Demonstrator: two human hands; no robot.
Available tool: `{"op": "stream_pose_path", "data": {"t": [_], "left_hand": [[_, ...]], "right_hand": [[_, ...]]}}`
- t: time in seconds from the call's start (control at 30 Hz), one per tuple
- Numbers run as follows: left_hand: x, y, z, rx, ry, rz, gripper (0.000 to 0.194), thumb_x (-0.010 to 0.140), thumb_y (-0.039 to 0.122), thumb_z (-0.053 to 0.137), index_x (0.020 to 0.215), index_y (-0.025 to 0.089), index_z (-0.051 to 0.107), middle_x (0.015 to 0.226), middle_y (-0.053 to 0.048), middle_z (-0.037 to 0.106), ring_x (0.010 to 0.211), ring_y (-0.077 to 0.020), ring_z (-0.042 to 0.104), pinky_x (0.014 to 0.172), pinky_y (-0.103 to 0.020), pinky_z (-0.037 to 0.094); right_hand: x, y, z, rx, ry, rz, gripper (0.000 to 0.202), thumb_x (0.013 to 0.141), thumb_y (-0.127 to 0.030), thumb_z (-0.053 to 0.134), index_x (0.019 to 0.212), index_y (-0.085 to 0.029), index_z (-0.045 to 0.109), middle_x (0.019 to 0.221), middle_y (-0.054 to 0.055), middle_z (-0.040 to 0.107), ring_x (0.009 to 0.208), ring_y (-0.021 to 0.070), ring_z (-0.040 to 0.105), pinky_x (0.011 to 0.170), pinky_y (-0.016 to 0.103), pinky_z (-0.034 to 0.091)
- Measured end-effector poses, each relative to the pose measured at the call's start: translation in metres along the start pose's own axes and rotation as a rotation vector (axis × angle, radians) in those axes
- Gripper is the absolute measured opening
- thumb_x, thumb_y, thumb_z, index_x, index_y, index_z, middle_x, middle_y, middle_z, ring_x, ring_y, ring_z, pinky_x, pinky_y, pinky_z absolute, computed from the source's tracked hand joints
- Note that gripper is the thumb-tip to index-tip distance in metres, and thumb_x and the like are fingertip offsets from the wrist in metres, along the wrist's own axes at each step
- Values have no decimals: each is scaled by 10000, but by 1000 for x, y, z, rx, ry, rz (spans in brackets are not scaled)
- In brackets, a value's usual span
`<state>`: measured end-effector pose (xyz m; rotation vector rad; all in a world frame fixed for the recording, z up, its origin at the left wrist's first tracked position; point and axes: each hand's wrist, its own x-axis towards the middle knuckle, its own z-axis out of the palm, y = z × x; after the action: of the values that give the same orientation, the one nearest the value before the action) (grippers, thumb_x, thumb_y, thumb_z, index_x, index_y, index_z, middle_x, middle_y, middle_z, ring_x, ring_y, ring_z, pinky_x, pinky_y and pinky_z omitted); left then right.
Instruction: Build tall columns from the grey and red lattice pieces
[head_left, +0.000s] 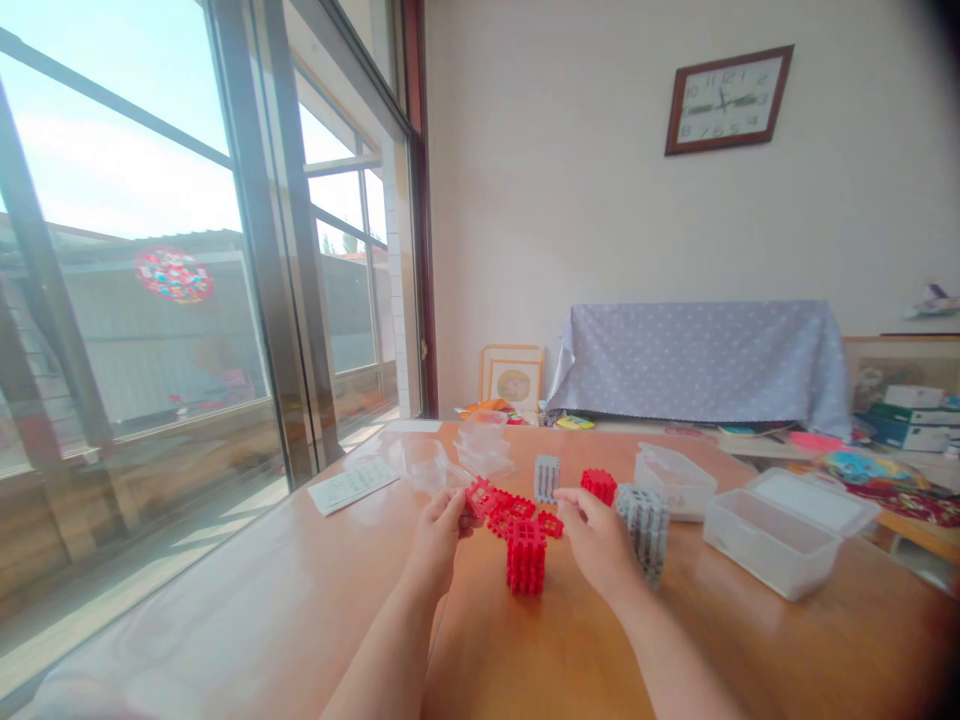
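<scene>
My left hand (444, 525) is closed, pinching a red square plastic building piece (481, 497) with a lattice face and notched edges. Several more loose red pieces (517, 507) lie in a pile on the table, just right of that hand. In front of the pile stands a neat upright stack of red pieces (526, 560). My right hand (598, 535) hovers right of the pile, its fingers pointing left and slightly apart, with nothing visible in them. Beyond its fingertips stands a small grey stack (547, 478). Behind the hand are another red stack (598, 486) and a larger grey stack (646, 532).
Two clear plastic boxes, one nearer (772, 545) and one farther (679, 485), stand at the right, beside a lid (814, 500). Crumpled clear plastic packaging (480, 450) and a printed sheet (354, 487) lie at the back left of the wooden table (300, 620). A window (150, 250) borders the left.
</scene>
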<state>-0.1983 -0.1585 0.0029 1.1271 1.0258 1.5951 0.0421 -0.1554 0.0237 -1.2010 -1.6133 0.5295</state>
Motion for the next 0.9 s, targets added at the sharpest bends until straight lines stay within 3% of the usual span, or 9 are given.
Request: {"op": "stream_pose_path", "data": {"t": [0.13, 0.3, 0.47, 0.9], "left_hand": [[-8, 8, 9, -123, -102, -12, 353, 853, 523, 663, 864, 176, 600, 731, -25, 661, 636, -120, 600, 606, -238, 401], [-17, 14, 20, -212, -186, -70, 332, 864, 490, 676, 898, 168, 604, 804, -52, 693, 686, -124, 635, 657, -243, 445], [-24, 19, 27, -263, -259, -111, 291, 887, 452, 665, 920, 176, 578, 829, -56, 705, 719, -145, 664, 717, -277, 486], [-30, 24, 31, -244, -306, -108, 235, 889, 379, 678, 973, 185, 575, 855, -19, 669, 729, -120, 639, 756, -272, 466]], "right_hand": [[-5, -16, -1, 70, -22, -66, 362, 928, -436, 489, 1148, -223, 683, 1104, 76, 737, 998, 235, 684, 885, 358, 531], [-13, -26, 7, -14, -31, -230, 385, 911, -398, 554, 1253, -233, 616, 1152, 85, 682, 983, 224, 668, 905, 372, 542], [-18, -34, 13, -161, 11, -383, 497, 850, -334, 661, 1326, -258, 541, 1279, 95, 605, 1200, 279, 584, 1038, 448, 490], [-23, -39, 15, -254, 35, -372, 483, 841, -311, 680, 1300, -253, 541, 1253, 92, 609, 1202, 283, 575, 1044, 450, 482]]}}
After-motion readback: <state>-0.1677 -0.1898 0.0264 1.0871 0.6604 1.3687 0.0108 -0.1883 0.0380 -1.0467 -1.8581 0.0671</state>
